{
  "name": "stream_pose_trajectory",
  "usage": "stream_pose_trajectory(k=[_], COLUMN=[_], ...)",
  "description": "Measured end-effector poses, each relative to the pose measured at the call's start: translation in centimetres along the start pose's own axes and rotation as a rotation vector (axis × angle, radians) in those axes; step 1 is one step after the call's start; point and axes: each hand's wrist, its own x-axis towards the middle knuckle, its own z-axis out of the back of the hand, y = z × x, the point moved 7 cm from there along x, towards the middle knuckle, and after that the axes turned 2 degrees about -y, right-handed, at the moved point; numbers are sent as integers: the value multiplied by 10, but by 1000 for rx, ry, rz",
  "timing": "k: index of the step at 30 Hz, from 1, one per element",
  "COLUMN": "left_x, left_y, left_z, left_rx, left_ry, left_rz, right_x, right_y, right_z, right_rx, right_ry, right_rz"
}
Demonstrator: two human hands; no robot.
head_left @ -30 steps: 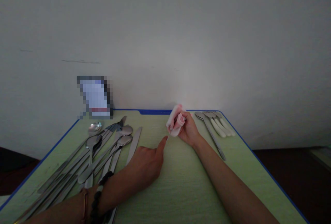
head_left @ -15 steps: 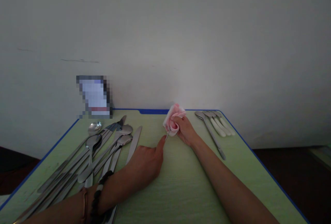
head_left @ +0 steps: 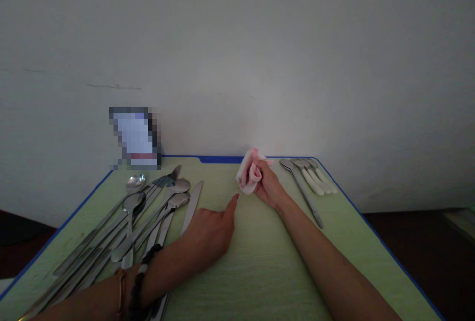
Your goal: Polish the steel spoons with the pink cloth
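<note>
My left hand (head_left: 211,232) is closed over the middle of the table, its thumb and fingers pinching the thin metal handle of a piece of cutlery (head_left: 241,194). Only a short stretch of that handle shows, so I cannot make out its kind. A crumpled pink and white cloth (head_left: 246,171) is wrapped round its far end. My right hand (head_left: 269,187) grips this cloth from the right, fingers closed into its folds. Just left of my left hand lies a table knife (head_left: 193,205).
Several metal spoons (head_left: 133,202) and knives lie piled on the left of the green table (head_left: 274,261). On the right lie a long spoon (head_left: 300,190) and several white-handled forks (head_left: 313,180). A blurred-out device (head_left: 135,135) leans against the wall behind.
The cloth has turned and refolded round the cutlery, with my right hand moving slightly to the right. My left hand has stayed in place.
</note>
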Motion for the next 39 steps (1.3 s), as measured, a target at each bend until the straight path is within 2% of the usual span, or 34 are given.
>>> stream_pose_trajectory(k=[3,6,10,17,27,34,39], left_x=[0,-1,0,0,0,0,0], left_y=[0,-1,-1,-1,-1,-3,-1], left_z=[1,2,2,3,3,5,1], left_rx=[7,10,16,-7,6,10,6], left_ry=[3,4,6,2,8,10,16], left_rz=[5,13,8,-1,12,-11,-1], right_x=[-2,-3,-3,-2,-3,-1,-1], right_y=[3,3,2,-1,2,-1,0], right_z=[-5,-6,-5,6,-5,12,10], right_rx=[-100,-122,-37,94,-54,-45,-3], right_ry=[38,18,12,-94,81,-105,-110], right_rz=[68,59,2,-69,18,-6,-15])
